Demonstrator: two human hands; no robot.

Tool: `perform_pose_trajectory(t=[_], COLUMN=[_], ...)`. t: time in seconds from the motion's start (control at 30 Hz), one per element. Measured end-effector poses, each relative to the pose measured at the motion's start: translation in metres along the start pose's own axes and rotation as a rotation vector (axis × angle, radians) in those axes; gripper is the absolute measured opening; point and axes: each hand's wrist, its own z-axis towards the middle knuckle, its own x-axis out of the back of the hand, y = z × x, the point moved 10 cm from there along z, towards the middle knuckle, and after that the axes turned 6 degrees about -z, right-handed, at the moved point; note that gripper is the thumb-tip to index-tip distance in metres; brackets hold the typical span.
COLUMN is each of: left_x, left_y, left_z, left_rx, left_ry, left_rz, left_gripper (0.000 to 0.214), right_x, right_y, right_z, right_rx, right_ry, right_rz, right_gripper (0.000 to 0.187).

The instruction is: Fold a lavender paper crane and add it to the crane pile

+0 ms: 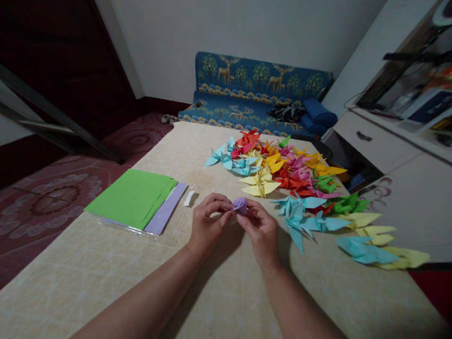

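Both my hands meet over the middle of the beige table (106, 263) and pinch a small folded piece of purple paper (240, 205). My left hand (207, 221) grips its left side with fingers curled closed. My right hand (259, 226) holds its right side, fingers pinched together. The paper is held just above the tabletop. A stack of paper sheets (136, 197), green on top and lilac underneath, lies to the left of my hands.
A heap of several folded paper cranes (293, 179) in many colours spreads across the table's right side. A small white scrap (189, 198) lies by the stack. A blue patterned sofa (254, 89) stands behind, a white cabinet (388, 155) at the right.
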Motion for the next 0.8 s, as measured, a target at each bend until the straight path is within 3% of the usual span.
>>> perform_pose_trajectory(t=[0.2, 0.33, 0.47, 0.6, 0.8], left_x=[0.001, 0.001, -0.002, -0.013, -0.022], left_y=[-0.004, -0.007, -0.019, -0.028, -0.037], left_z=[0.000, 0.000, -0.004, -0.006, -0.011], left_rx=[0.030, 0.058, 0.194, 0.294, 0.435], left_ry=[0.015, 0.007, -0.010, -0.120, -0.182], left_rz=[-0.022, 0.008, -0.039, -0.088, -0.348], left_gripper=[0.001, 0.005, 0.012, 0.015, 0.014], right_x=[0.003, 0.006, 0.008, 0.013, -0.003], right_y=[-0.001, 0.000, 0.007, 0.011, 0.010], right_z=[-0.001, 0.000, -0.001, -0.002, -0.001], right_rx=[0.022, -0.004, -0.075, -0.116, -0.130], right_ry=[0.056, 0.093, 0.114, 0.147, -0.022], right_rz=[-0.009, -0.006, -0.008, 0.013, 0.121], right_gripper=[0.005, 0.009, 0.014, 0.020, 0.044])
